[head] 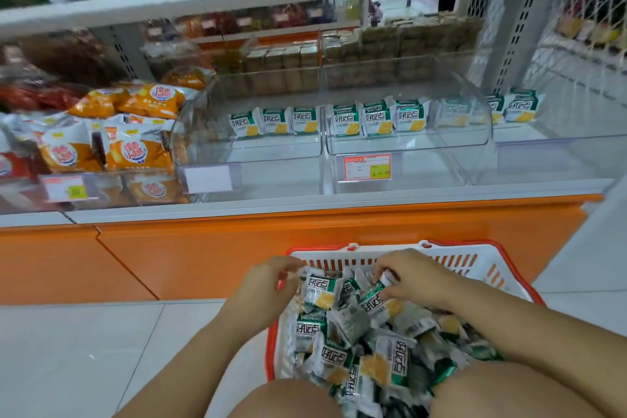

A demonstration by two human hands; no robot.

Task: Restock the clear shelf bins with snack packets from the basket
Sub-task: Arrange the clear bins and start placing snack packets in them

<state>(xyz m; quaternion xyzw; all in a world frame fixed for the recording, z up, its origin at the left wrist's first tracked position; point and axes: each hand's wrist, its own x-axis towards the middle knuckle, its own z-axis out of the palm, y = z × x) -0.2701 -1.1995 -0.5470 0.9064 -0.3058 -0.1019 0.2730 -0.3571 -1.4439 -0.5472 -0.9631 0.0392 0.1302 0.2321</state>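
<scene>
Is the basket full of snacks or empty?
Full. The basket is heaped with snack packets nearly up to its rim.

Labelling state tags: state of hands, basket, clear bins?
basket: heaped with snack packets
left hand: grips snack packet
right hand: pinches snack packet
left bin: nearly empty, row at back
middle bin: nearly empty, row at back
right bin: nearly empty, few at back

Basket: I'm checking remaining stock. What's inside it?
Green-and-white packets heaped in the basket; left hand and right hand grip some. The pile hides its bottom and lower packets.
</scene>
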